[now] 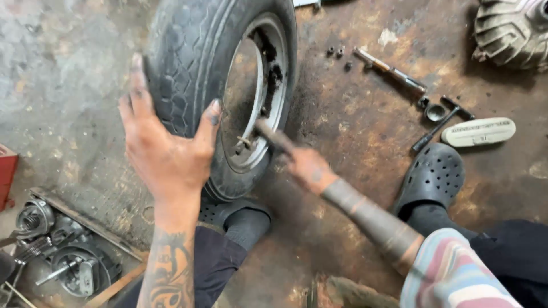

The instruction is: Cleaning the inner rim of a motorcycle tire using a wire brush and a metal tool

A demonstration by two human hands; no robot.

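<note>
Scooter wheel (pixel 220 85) stands upright on its tread on the stained concrete floor (pixel 354 131), upper middle of my head view, its black tyre (pixel 177 63) turned toward me and its grey metal rim (pixel 257 97) facing right. My left hand (pixel 165 142) lies flat against the tyre's tread and sidewall, fingers spread wide and thumb hooked toward the rim, so that grip is open and pressing rather than clasping. My right hand (pixel 305 165) is blurred; its grip is closed around the handle of a rod-like tool (pixel 271 136), whose far end reaches into the rim just beside the valve stem (pixel 244 141). I cannot tell whether the tool's tip touches the rim. Below the wheel my left foot in a dark sock and black clog (pixel 231 212) sits right against the bottom of the tyre; the other black clog (pixel 434 177) rests well apart to the right. Farther right on the floor lie a pale oblong cover (pixel 478 132), a T-handle wrench (pixel 442 122), a small round cup-shaped part (pixel 435 112) and a long screwdriver-like tool (pixel 391 71), with a few small dark nuts (pixel 337 54) near it. A second knobbly tyre (pixel 511 31) shows at the top right corner. Greasy engine parts (pixel 63 251) crowd the bottom left, beside a red box edge (pixel 7 174).
</note>
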